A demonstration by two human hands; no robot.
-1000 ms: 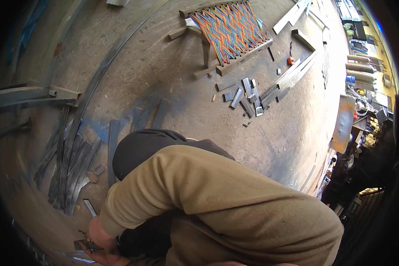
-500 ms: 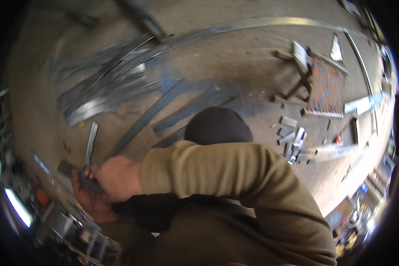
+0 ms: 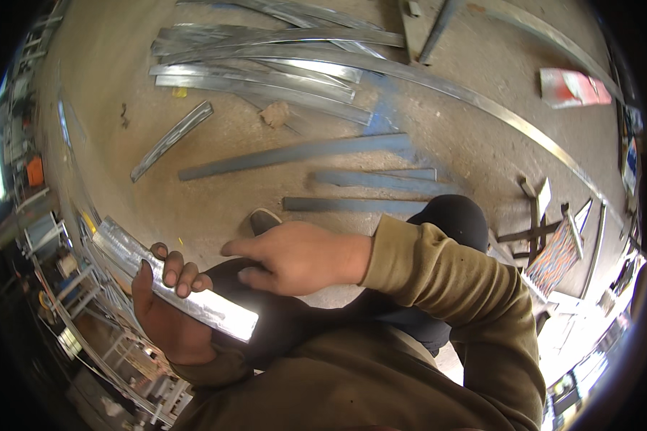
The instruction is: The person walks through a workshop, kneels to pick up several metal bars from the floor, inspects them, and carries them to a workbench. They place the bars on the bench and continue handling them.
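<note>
a heap of shiny metal strips (image 3: 259, 54) lies across the upper part of the frame, one long strip (image 3: 474, 98) reaching from it toward the right edge. blue-grey flat bars (image 3: 295, 156) lie just above the middle. a red-and-white packet (image 3: 574, 88) is at upper right, a multicoloured woven seat (image 3: 553, 257) at lower right.

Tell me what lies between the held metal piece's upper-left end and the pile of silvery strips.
In the head view, a short silvery strip lies on the floor between the pile and the metal piece in the left hand.
</note>
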